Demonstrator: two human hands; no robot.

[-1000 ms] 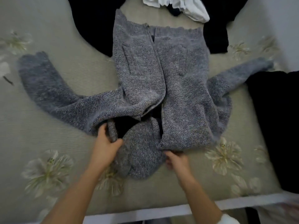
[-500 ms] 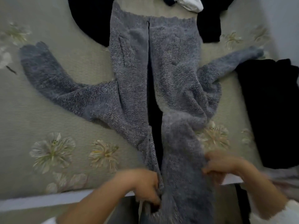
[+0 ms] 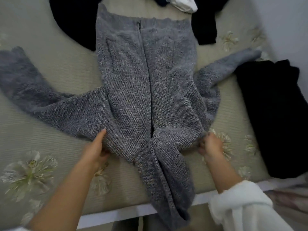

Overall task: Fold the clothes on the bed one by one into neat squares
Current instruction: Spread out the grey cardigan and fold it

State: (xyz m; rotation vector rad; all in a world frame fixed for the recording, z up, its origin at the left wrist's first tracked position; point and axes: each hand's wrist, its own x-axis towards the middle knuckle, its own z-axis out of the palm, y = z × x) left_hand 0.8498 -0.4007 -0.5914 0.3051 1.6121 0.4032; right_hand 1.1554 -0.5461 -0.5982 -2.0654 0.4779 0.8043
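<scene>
Grey cardigan (image 3: 146,90): lay spread on bed (image 3: 50,67), sleeves out sideways, near end hanging over the edge. Left hand (image 3: 95,148) apparently pinched its left side; right hand (image 3: 210,145) gripped the right side, fingers curled.

A grey cardigan (image 3: 146,90) lay front-up on the floral-covered bed (image 3: 58,67), front edges meeting along the middle and sleeves spread to either side. Its near end hung over the bed's edge. The left hand (image 3: 95,150) held the fabric below the left sleeve, forefinger extended along it. The right hand (image 3: 210,144), white sleeve (image 3: 240,202) pushed up the forearm, pinched the opposite side edge. A black garment (image 3: 275,114) lay to the right. Further dark clothing (image 3: 73,19) and a white garment (image 3: 183,3) lay beyond the cardigan's far end.
</scene>
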